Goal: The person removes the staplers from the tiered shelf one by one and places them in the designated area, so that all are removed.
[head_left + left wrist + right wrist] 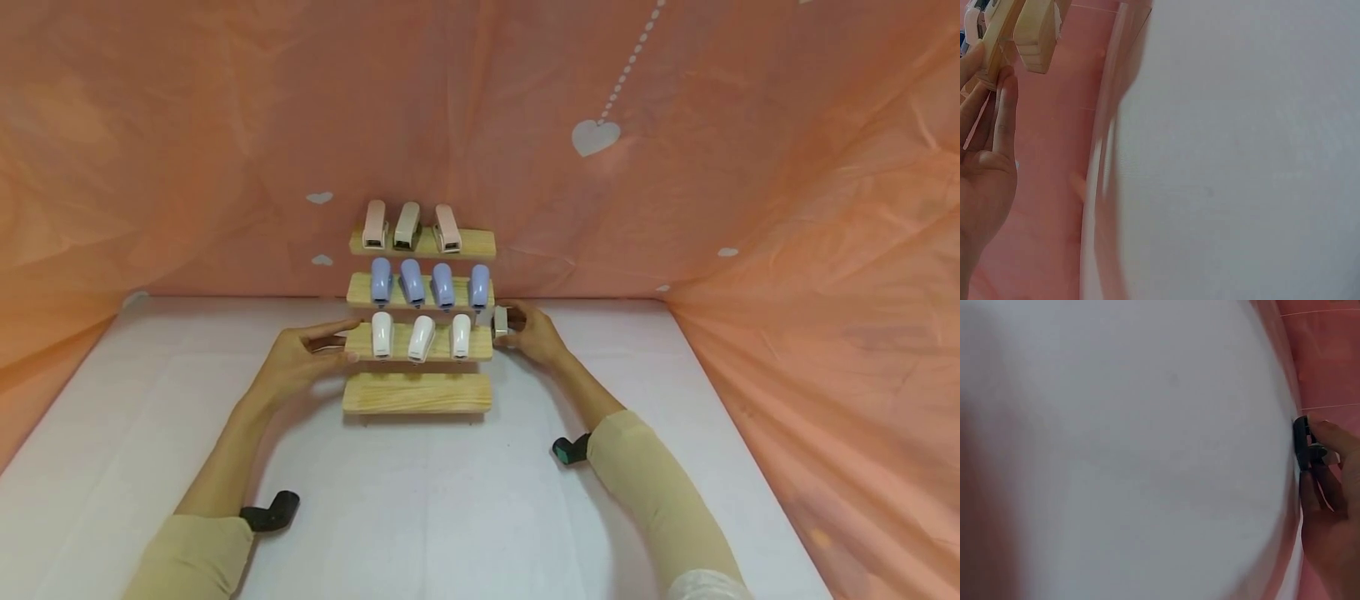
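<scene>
A wooden tiered rack [417, 394] stands towards the back of the white table, with small staplers lined up on it. My left hand [302, 357] grips the left end of the tier that carries three white staplers [382, 335]. In the left wrist view, the thumb and fingers lie on opposite faces of that board's end [999, 44]. Just off the rack's right side, my right hand [537, 335] holds a grey stapler [500, 322] between thumb and fingers. The right wrist view shows this stapler's dark underside [1301, 444].
Several lilac-blue staplers [412, 282] occupy the tier above the white ones. On the top tier sit two pink staplers [375, 222] and one greyish-beige stapler [407, 225]. Peach-coloured sheeting [480, 125] with white hearts hangs behind and on both sides of the table [420, 517].
</scene>
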Motion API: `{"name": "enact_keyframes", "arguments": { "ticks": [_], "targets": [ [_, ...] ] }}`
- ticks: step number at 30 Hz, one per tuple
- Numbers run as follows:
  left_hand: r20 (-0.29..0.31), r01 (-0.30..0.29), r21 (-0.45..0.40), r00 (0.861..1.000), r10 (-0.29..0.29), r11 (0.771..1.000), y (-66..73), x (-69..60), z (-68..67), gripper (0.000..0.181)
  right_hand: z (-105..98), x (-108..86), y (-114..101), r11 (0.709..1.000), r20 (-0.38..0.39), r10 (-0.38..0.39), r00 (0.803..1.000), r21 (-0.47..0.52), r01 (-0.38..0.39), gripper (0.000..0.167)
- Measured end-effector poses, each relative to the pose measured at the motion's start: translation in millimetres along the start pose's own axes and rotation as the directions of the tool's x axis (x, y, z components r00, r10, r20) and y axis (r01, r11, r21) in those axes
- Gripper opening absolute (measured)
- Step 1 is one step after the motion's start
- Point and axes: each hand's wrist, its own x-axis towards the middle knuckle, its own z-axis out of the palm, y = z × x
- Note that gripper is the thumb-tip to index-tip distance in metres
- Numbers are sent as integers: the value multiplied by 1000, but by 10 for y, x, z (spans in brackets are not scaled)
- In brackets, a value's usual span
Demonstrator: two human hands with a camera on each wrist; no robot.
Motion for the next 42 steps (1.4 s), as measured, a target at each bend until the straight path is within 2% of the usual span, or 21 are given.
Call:
{"name": "enact_keyframes", "arguments": {
  "ticks": [9,18,21,27,32,35,39,42],
  "targets": [
    [7,3,29,1000,-4,1000,-6,-15,12,54,-6,-6,-3,999,16,47,999,25,-47,71],
    [19,7,-41,1000,-6,999,43,-11,17,55,-135,61,-59,995,17,74,997,62,-75,70],
    [25,-2,-39,1000,3,999,44,4,19,54,-200,57,-117,996,-10,38,999,84,-37,63],
    [33,-6,-7,999,7,1000,22,13,17,54,-329,51,-279,993,-62,-83,995,79,88,52],
    [31,-9,13,999,9,1000,18,21,14,55,-443,-2,-651,983,-71,-128,989,119,136,50],
    [22,-2,12,1000,2,1000,35,26,16,55,-511,-34,-856,975,-75,-174,982,126,182,49],
    [24,1,-15,1000,0,1000,46,30,29,55,-574,-33,-966,957,-91,-244,966,136,255,48],
    [26,-6,-23,1000,7,1000,29,28,36,54,-604,-24,-1056,951,-99,-267,958,132,279,47]
  ]
}}
